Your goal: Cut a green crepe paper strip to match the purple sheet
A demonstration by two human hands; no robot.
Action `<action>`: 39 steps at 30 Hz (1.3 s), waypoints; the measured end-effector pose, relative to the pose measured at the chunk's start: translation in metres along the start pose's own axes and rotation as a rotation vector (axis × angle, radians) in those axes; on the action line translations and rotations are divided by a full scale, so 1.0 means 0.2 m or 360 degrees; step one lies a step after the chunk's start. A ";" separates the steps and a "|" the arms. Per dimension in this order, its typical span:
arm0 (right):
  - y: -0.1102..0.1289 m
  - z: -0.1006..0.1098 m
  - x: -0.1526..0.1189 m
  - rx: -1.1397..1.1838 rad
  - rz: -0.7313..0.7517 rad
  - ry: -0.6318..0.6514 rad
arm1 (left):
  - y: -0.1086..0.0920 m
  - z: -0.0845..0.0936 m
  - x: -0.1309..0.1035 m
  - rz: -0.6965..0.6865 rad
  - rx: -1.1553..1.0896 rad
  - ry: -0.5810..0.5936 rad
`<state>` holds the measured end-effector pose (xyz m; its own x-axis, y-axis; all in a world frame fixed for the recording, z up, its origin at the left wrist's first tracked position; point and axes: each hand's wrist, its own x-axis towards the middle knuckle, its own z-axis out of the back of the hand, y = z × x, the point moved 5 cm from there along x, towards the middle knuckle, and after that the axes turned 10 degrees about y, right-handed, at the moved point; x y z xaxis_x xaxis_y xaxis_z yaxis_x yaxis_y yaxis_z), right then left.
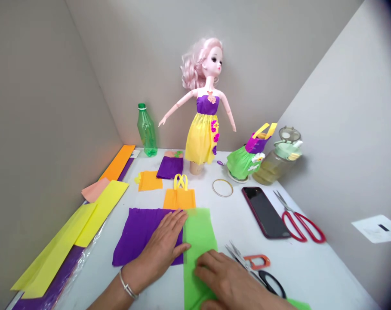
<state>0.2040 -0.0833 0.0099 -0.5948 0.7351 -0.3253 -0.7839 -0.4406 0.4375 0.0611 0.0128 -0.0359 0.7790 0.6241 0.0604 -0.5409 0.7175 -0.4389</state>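
Observation:
My left hand (pixel 163 243) lies flat, fingers stretched out, across the right part of a purple crepe-paper sheet (pixel 137 234). Its fingertips and thumb reach the left edge of a light green crepe-paper strip (pixel 200 228), which lies along the purple sheet's right side. Lower down, my right hand (pixel 229 280) is on the green strip with bent fingers, its thumb partly cut off by the frame's bottom. The strip is creased by that thumb and appears pinched there. Black-handled scissors (pixel 269 282) and a small orange-handled tool (pixel 258 261) lie beside my right hand.
Behind stand a doll (pixel 201 129), a green bottle (pixel 146 131), a small green dress (pixel 243 159) and a tilted jar (pixel 272 165). An orange paper bag (pixel 179 199), bangle (pixel 223 187), phone (pixel 266 213) and red scissors (pixel 303 226) lie nearer. Yellow paper (pixel 66 245) lines the left.

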 end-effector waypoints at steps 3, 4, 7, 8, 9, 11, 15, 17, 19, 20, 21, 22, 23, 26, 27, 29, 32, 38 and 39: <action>-0.01 -0.07 0.03 -0.0125 0.0119 -0.0055 | 0.01 -0.02 0.00 -0.0001 -0.0007 0.0035; -0.01 -0.08 0.03 -0.0142 0.0151 -0.0097 | 0.01 -0.02 0.00 0.0004 -0.0011 0.0047; 0.03 -0.06 0.00 -0.0180 0.0222 -0.0182 | 0.02 -0.02 0.00 0.0009 -0.0019 0.0062; 0.04 -0.04 -0.03 -0.0170 0.0237 -0.0182 | 0.01 -0.02 0.00 0.0004 -0.0020 0.0062; 0.05 -0.02 -0.05 -0.0125 0.0234 -0.0159 | 0.01 -0.02 0.00 0.0001 -0.0021 0.0061; 0.02 0.04 -0.13 -0.0009 0.0104 -0.0173 | 0.02 -0.02 0.00 0.0016 -0.0025 0.0064; -0.17 0.13 -0.33 -0.0042 -0.0345 -0.0292 | 0.01 0.00 0.00 0.0035 -0.0028 0.0099; -0.26 0.13 -0.44 -0.0106 -0.0516 -0.0295 | 0.01 0.00 0.00 0.0017 -0.0022 0.0117; -0.32 0.12 -0.51 -0.0127 -0.0589 -0.0271 | 0.01 0.01 0.00 0.0003 -0.0008 0.0121; -0.33 0.11 -0.53 -0.0127 -0.0592 -0.0252 | 0.01 0.01 0.00 -0.0003 0.0002 0.0117; -0.34 0.09 -0.54 -0.0126 -0.0581 -0.0226 | 0.02 0.00 0.00 -0.0012 0.0012 0.0115; -0.34 0.08 -0.55 -0.0133 -0.0566 -0.0201 | 0.02 0.00 0.00 -0.0017 0.0021 0.0111; -0.33 0.07 -0.55 -0.0153 -0.0551 -0.0182 | 0.02 0.00 0.00 -0.0020 0.0025 0.0104; -0.32 0.05 -0.52 -0.0253 -0.0530 -0.0144 | 0.03 -0.02 0.00 -0.0026 0.0021 0.0090; -0.31 0.04 -0.52 -0.0286 -0.0522 -0.0143 | 0.03 -0.02 0.00 -0.0027 0.0017 0.0089; -0.30 0.04 -0.51 -0.0333 -0.0495 -0.0155 | 0.03 -0.02 0.00 -0.0022 0.0010 0.0095; -0.27 0.03 -0.53 -0.0368 -0.0455 -0.0209 | 0.03 -0.01 0.00 -0.0006 0.0003 0.0123; -0.29 -0.06 -0.54 -0.0378 -0.0612 -0.0176 | 0.02 0.00 0.00 0.0030 0.0006 0.0158; -0.30 -0.07 -0.54 -0.0381 -0.0626 -0.0178 | 0.02 0.00 0.00 0.0031 0.0004 0.0168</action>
<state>0.3126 -0.1442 0.0076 -0.2317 0.9153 -0.3295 -0.9727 -0.2140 0.0893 0.0598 0.0157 -0.0380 0.7973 0.6020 -0.0431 -0.5570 0.7065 -0.4365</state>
